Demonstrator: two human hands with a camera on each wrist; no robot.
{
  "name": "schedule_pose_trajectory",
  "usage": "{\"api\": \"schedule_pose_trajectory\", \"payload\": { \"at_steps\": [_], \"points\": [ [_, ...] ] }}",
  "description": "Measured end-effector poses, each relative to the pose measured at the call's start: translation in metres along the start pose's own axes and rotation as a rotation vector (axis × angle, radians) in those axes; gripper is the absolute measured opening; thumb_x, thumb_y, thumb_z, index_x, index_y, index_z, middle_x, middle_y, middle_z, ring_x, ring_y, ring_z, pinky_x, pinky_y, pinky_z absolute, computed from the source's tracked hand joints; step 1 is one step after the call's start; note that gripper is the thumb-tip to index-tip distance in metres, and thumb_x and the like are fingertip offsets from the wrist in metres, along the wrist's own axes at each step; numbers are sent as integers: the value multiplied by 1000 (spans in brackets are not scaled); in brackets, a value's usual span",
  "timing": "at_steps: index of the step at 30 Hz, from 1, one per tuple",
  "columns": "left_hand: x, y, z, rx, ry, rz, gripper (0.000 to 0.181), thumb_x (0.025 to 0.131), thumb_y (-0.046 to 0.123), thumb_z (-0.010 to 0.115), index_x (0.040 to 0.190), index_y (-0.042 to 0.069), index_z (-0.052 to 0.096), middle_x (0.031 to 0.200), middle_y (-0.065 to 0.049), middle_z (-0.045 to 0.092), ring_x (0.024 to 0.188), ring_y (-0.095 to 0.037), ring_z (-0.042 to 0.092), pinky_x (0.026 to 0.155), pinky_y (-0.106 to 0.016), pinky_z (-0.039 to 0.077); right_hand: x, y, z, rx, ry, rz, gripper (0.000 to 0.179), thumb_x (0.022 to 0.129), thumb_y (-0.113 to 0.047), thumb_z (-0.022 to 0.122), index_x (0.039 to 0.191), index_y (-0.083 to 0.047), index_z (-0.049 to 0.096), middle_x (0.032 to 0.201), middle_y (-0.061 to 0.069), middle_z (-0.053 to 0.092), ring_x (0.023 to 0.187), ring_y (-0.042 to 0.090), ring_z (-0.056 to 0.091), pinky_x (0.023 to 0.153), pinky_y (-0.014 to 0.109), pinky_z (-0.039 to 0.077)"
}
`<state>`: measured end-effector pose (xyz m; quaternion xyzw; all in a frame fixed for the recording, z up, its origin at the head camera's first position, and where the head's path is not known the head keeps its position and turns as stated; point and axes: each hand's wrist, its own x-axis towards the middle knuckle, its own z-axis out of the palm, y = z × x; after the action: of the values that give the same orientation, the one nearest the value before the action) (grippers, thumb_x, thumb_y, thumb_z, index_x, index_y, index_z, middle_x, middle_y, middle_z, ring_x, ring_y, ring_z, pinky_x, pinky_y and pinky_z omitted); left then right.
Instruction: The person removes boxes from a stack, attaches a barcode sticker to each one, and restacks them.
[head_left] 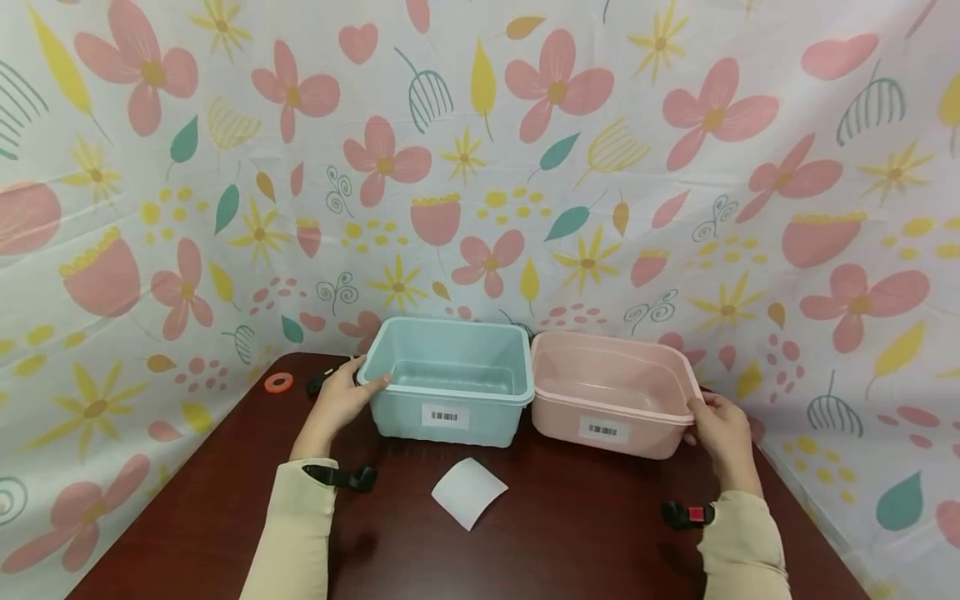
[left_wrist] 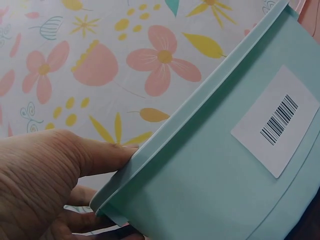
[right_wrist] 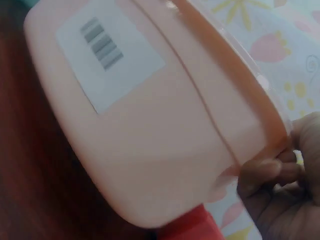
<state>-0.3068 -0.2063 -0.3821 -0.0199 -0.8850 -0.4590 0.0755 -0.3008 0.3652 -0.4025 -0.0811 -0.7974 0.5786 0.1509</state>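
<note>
A light blue plastic bin [head_left: 495, 421] and a pink plastic bin [head_left: 651, 440] stand side by side at the back of the table. Each carries a white barcode label on its front. My left hand [head_left: 340, 408] grips the blue bin's left rim, its thumb over the edge in the left wrist view. At the pink bin's right end, my right hand [head_left: 722, 433] holds the rim, thumb and fingers pinching the corner in the right wrist view. No objects show inside either bin.
A white paper square [head_left: 470, 492], slightly curled, lies in front of the blue bin. An orange ring [head_left: 278, 382] and a partly hidden black item [head_left: 318, 382] lie at the back left. Something red [right_wrist: 194, 227] shows beside the pink bin. A flowered cloth [head_left: 480, 167] hangs behind.
</note>
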Motion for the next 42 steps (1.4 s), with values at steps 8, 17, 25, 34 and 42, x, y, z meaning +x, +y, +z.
{"api": "schedule_pose_trajectory", "payload": {
  "at_steps": [8,17,25,34,42],
  "points": [
    [-2,3,-1,1,-5,9,82,96,43,67,155,0,31,152,-26,41,134,-44,44,106,-60,39,-2,-13,-5,178,101,-36,42,99,-15,57,133,10,49,71,-9,65,49,11,57,43,27,50],
    [-3,3,1,-22,-13,-1,83,94,43,70,155,0,32,151,-26,42,134,-43,45,105,-59,40,-8,-33,-9,149,258,-67,43,97,-15,59,134,6,56,73,-20,66,50,6,58,42,22,48],
    [-3,3,1,-39,-18,-16,90,89,50,74,153,1,35,149,-25,45,135,-42,45,106,-59,39,-12,-52,-13,267,404,-96,38,94,-11,63,129,3,62,68,-17,66,41,5,53,37,19,43],
    [-1,4,5,-91,-23,-29,91,84,48,80,151,2,38,145,-24,50,130,-38,51,104,-55,43,-29,-80,-8,604,485,-191,33,91,-3,66,123,2,66,74,0,71,43,9,60,35,22,45],
    [-4,13,10,-91,-35,-43,90,79,46,84,147,5,41,142,-21,53,127,-36,54,101,-53,46,-40,-99,13,728,439,-246,29,91,4,63,119,9,66,78,8,72,49,11,65,37,24,48]
  ]
}}
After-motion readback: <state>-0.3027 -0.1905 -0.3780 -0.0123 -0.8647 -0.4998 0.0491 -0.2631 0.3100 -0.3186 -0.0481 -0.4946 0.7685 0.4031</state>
